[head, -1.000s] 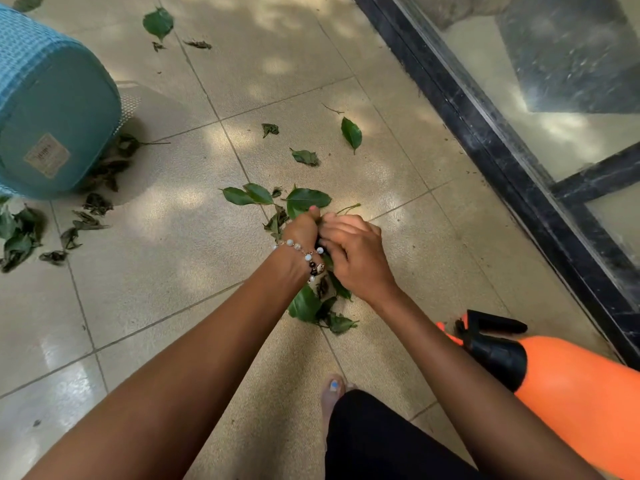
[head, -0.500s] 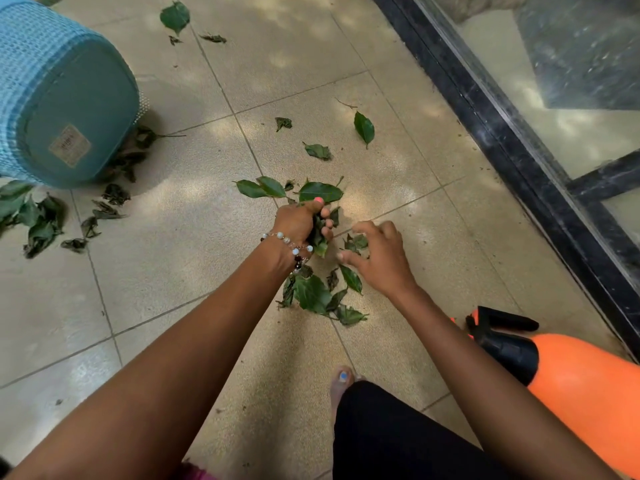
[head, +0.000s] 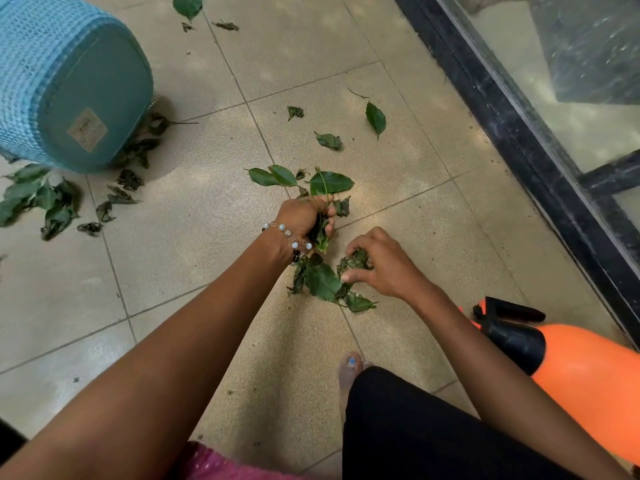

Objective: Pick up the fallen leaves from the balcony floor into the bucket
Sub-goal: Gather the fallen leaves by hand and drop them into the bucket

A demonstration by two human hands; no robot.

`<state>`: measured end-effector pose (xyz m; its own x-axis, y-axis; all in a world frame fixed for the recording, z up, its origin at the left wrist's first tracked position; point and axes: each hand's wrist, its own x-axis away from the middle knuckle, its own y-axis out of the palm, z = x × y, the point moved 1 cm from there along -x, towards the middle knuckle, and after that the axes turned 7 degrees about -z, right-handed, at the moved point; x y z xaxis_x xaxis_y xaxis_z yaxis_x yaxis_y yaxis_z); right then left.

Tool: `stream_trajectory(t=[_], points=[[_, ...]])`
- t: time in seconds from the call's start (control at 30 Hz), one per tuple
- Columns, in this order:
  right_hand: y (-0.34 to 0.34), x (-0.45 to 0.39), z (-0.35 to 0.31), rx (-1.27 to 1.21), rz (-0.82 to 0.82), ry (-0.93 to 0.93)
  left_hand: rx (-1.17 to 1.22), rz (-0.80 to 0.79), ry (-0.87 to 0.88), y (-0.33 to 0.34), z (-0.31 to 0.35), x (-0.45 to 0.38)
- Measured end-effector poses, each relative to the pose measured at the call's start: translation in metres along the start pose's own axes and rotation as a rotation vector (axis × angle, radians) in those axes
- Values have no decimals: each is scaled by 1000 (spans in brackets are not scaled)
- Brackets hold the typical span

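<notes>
Green fallen leaves lie scattered over the beige tiled floor. My left hand (head: pixel 304 220), with a bead bracelet at the wrist, grips a bunch of leaves (head: pixel 322 233) in its fist. Just right of it, my right hand (head: pixel 384 265) has curled fingers pinching crumpled leaves (head: pixel 355 261) from a small pile (head: pixel 322 282) on the floor. The blue woven bucket (head: pixel 69 88) lies tipped on its side at the upper left, its base toward me. More leaves (head: pixel 38 199) lie beside it, and two large leaves (head: pixel 273 175) lie beyond my left hand.
An orange sprayer bottle with a black nozzle (head: pixel 568 365) lies at the right, near my right forearm. A black door frame with glass (head: pixel 519 140) runs along the right side. My foot (head: pixel 349 368) and black-clad leg are at the bottom centre. Single leaves (head: pixel 375 118) lie farther out.
My hands have come apart. The right hand drew back toward me and to the right onto the pile, while the left kept its bunch of leaves.
</notes>
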<state>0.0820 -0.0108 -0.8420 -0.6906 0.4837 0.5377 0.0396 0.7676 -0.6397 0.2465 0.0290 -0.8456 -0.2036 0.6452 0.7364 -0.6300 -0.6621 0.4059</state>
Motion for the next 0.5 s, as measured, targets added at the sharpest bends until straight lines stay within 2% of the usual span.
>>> stream_trajectory(t=[0.07, 0.2, 0.3, 0.37, 0.43, 0.5], points=[[13, 4, -7, 132, -42, -13, -29, -1, 6, 2, -4, 0], [32, 8, -13, 328, 10, -133, -74, 6, -18, 7, -8, 5], [37, 9, -10, 294, 111, -284, -130, 47, -22, 6, -12, 8], [36, 7, -8, 286, 147, -314, -173, 71, -20, 4, -15, 8], [28, 3, -7, 200, 194, -262, -211, 94, -11, 1, -16, 7], [12, 2, -5, -8, 289, -125, -246, 118, 26, -1, -15, 8]])
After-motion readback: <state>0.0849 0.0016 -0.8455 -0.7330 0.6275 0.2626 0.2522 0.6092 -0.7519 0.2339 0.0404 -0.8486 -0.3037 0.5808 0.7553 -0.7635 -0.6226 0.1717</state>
